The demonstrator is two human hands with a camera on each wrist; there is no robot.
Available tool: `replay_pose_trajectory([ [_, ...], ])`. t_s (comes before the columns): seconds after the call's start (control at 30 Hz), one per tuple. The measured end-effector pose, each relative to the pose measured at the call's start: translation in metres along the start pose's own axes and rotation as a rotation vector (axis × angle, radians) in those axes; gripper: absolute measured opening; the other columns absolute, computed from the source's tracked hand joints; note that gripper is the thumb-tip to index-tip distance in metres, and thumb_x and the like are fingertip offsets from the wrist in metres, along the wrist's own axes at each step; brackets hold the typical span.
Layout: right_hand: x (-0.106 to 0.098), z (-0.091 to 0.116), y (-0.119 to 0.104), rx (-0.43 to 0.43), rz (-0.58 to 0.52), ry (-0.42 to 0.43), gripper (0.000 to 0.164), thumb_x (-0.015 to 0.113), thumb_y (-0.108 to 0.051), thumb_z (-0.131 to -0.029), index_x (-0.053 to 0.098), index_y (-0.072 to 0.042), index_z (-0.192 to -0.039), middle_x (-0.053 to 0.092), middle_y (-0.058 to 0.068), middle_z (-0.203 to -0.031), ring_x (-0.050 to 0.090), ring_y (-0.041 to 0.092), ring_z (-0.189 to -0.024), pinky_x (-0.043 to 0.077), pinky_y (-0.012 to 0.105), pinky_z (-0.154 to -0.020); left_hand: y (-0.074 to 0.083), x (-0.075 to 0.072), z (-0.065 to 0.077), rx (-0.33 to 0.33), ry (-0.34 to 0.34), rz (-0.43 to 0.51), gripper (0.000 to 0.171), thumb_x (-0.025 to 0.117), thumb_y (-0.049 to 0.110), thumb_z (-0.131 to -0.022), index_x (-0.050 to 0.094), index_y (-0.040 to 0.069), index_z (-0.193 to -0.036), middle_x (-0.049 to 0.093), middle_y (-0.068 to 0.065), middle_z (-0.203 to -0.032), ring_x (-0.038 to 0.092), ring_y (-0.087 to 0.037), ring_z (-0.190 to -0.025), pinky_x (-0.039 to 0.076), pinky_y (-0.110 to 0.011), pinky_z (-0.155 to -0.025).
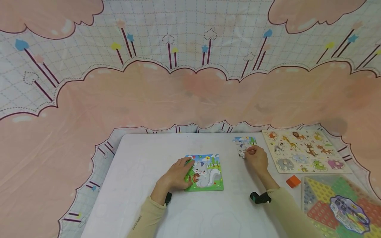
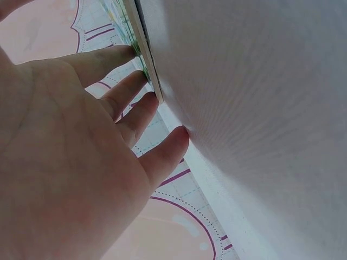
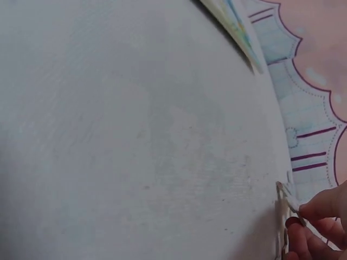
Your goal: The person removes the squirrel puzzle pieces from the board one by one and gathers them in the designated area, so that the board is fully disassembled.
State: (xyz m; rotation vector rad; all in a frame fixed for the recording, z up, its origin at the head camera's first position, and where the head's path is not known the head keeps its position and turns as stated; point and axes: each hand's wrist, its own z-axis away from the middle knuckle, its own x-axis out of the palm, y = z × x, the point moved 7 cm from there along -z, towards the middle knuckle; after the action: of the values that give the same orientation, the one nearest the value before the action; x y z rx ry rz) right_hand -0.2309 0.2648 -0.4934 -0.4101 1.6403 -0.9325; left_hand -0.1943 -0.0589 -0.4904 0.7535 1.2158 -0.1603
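A square picture board [image 1: 206, 180] with a grey squirrel on green grass lies near the middle of the white table. My left hand [image 1: 175, 174] rests along its left side, fingers loosely spread. In the left wrist view, fingertips touch the edge of the board [image 2: 142, 47], and one finger reaches the tabletop. Farther back on the right lies a partly joined jigsaw puzzle [image 1: 241, 140] with sky, trees and grey parts. At its lower right, my right hand [image 1: 258, 162] pinches a jigsaw piece [image 3: 293, 208] between thumb and finger, tilted up on edge.
A wooden animal puzzle board [image 1: 288, 152] lies at the back right. In front of it are an orange block [image 1: 293, 181] and a clear-covered box of colourful pegboard pieces [image 1: 324, 211]. A patterned cloth [image 1: 208, 99] hangs behind the white table [image 1: 134, 165].
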Motion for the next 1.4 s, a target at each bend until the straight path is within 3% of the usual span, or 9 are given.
replay_pose_trajectory([
  [0.17, 0.004, 0.004, -0.001, 0.000, 0.065, -0.034, 0.021, 0.067, -0.017, -0.088, 0.067, 0.001, -0.098, 0.067, 0.016, -0.089, 0.062, 0.030, -0.079, 0.041, 0.035, -0.060, -0.001, 0.001, -0.001, -0.009, -0.010, -0.003, 0.079, 0.069, 0.026, -0.081, 0.038, 0.000, -0.149, 0.030, -0.019, -0.154, 0.026, -0.037, -0.143, 0.029, -0.053, -0.113],
  [0.37, 0.011, 0.011, -0.002, 0.001, 0.130, -0.076, 0.037, 0.074, -0.025, -0.081, 0.063, -0.001, -0.107, 0.066, 0.019, -0.102, 0.061, 0.033, -0.089, 0.044, 0.045, -0.069, -0.002, 0.002, -0.001, -0.010, -0.012, -0.014, 0.080, 0.070, 0.027, -0.082, 0.038, 0.001, -0.150, 0.030, -0.019, -0.154, 0.026, -0.036, -0.143, 0.030, -0.052, -0.113],
  [0.7, 0.012, 0.018, -0.016, -0.167, 0.308, 0.055, 0.028, 0.070, -0.016, -0.082, 0.068, 0.001, -0.104, 0.071, 0.019, -0.093, 0.067, 0.038, -0.081, 0.050, 0.054, -0.063, -0.001, 0.000, 0.000, -0.020, -0.018, -0.005, 0.080, 0.070, 0.027, -0.082, 0.037, 0.001, -0.150, 0.030, -0.019, -0.155, 0.025, -0.036, -0.144, 0.029, -0.053, -0.113],
  [1.0, 0.013, 0.021, -0.018, -0.197, 0.364, 0.066, 0.025, 0.072, -0.019, -0.084, 0.073, 0.000, -0.101, 0.073, 0.014, -0.088, 0.068, 0.037, -0.073, 0.050, 0.050, -0.053, 0.000, 0.000, 0.000, -0.015, -0.014, -0.002, 0.080, 0.070, 0.026, -0.081, 0.038, 0.000, -0.150, 0.030, -0.019, -0.154, 0.025, -0.036, -0.144, 0.029, -0.053, -0.113],
  [1.2, 0.013, 0.021, -0.020, -0.202, 0.411, 0.011, 0.016, 0.069, -0.014, -0.086, 0.073, -0.002, -0.095, 0.072, 0.014, -0.084, 0.066, 0.033, -0.066, 0.044, 0.043, -0.047, -0.002, 0.001, -0.001, -0.016, -0.014, -0.014, 0.080, 0.069, 0.026, -0.082, 0.037, 0.001, -0.150, 0.030, -0.018, -0.155, 0.025, -0.036, -0.144, 0.029, -0.052, -0.114],
  [1.4, 0.014, 0.020, -0.021, -0.173, 0.443, -0.042, 0.012, 0.068, -0.013, -0.087, 0.074, -0.004, -0.094, 0.073, 0.015, -0.087, 0.067, 0.036, -0.070, 0.046, 0.046, -0.049, -0.001, 0.000, 0.000, -0.011, -0.012, -0.015, 0.079, 0.069, 0.025, -0.081, 0.038, 0.001, -0.150, 0.030, -0.019, -0.154, 0.026, -0.036, -0.143, 0.029, -0.053, -0.113],
])
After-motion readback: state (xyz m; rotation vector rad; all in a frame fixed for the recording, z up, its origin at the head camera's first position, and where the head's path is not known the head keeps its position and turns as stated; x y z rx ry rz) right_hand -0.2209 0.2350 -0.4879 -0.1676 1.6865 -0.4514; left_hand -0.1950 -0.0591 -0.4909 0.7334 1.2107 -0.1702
